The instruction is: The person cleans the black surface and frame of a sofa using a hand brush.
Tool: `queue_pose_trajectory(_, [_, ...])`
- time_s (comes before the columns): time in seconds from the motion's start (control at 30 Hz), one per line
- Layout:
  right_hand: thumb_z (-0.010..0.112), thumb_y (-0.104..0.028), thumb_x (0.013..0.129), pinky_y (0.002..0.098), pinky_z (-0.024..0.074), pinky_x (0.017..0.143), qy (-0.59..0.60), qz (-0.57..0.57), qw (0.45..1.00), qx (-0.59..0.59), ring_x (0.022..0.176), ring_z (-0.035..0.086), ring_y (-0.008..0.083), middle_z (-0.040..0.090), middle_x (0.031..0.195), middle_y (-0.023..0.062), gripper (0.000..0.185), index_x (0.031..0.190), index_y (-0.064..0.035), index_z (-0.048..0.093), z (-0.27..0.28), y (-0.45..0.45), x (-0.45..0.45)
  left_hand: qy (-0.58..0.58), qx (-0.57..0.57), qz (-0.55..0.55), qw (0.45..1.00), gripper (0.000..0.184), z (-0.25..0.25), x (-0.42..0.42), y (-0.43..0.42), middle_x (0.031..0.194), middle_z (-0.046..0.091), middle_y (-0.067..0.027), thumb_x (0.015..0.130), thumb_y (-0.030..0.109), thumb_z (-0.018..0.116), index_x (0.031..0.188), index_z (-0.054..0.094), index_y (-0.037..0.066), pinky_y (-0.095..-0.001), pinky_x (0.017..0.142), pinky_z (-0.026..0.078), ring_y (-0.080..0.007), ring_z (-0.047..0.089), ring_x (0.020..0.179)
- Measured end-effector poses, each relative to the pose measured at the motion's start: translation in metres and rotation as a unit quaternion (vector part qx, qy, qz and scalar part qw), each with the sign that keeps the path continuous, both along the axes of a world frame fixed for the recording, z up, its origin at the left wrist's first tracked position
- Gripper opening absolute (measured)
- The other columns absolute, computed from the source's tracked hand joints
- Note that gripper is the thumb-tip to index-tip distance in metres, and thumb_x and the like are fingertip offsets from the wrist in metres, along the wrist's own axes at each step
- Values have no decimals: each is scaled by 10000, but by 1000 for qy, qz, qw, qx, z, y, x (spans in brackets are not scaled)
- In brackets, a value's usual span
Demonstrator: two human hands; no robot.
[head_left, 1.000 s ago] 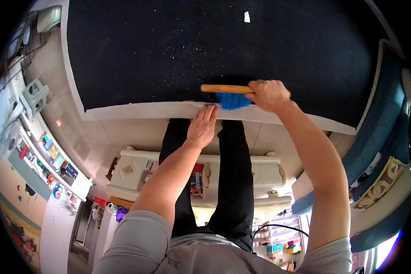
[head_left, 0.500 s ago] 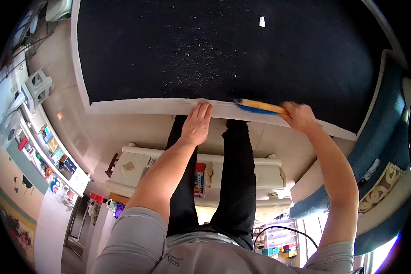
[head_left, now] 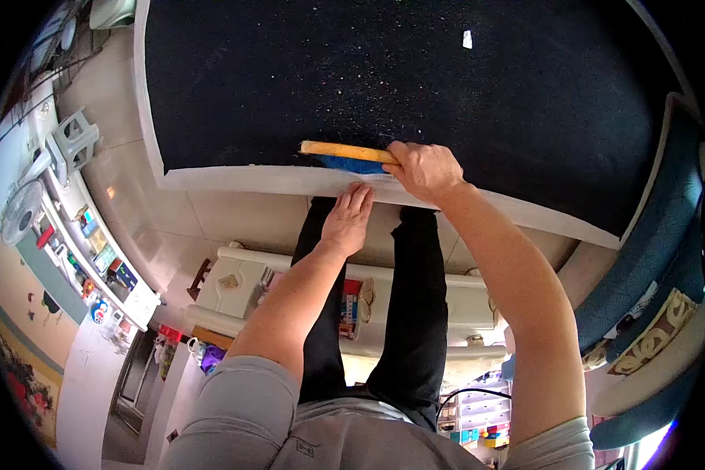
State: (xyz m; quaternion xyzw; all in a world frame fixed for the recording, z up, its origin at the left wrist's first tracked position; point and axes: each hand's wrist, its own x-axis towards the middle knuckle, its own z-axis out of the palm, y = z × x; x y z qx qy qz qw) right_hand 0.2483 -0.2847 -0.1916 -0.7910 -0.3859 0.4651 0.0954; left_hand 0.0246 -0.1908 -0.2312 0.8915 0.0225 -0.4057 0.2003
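A brush [head_left: 345, 150] with a yellow wooden handle and blue bristles is in my right hand [head_left: 427, 170], whose fingers wrap round its right end. The bristles face down against the near edge of a large black sheet [head_left: 235, 102], beside its pale border [head_left: 235, 180]. My left hand [head_left: 347, 222] lies on that border with its fingers stretched out, just below the brush. White specks and crumbs are scattered over the black surface. A small white scrap [head_left: 468, 39] lies farther back.
A blue sofa [head_left: 642, 204] stands along the right side. Behind my legs is a cream-coloured cabinet [head_left: 439, 301]. To the left are a light plastic stool [head_left: 77, 141], a fan [head_left: 23, 211] and shelves with small items. The floor [head_left: 164, 219] is tiled.
My right hand has swept the brush leftward, from right of my left hand to above it. My left hand still rests on the border. The whole view has shifted slightly.
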Motion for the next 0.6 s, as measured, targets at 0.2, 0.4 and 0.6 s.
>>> queue_pose_trajectory(0.2, [621,-361,925,405,574,665,-38,12,998,42,759,701,276,694,884,84,275,1045,-113,628,9,-91,20,-17,-14,-11,1000,697,-5,-3,7,1523,278,-149,812,59,547,1466,324,-32,-383,1202,210,-322,245,1428])
queue_pose_trajectory(0.4, [594,-384,943,411,576,680,-47,31,997,-43,788,711,286,710,891,113,311,1022,-84,619,1,-59,-4,4,-48,4,999,709,-3,0,12,1515,284,-152,797,65,571,1460,337,-33,-367,1202,212,-314,251,1423])
queue_pose_trajectory(0.6, [583,-379,951,417,573,671,-2,-5,1000,18,764,713,302,709,845,124,304,1004,-80,607,-7,35,-23,-16,-34,-13,999,724,-4,-1,11,1513,278,-147,775,59,596,1451,352,-28,-361,1199,221,-315,247,1421])
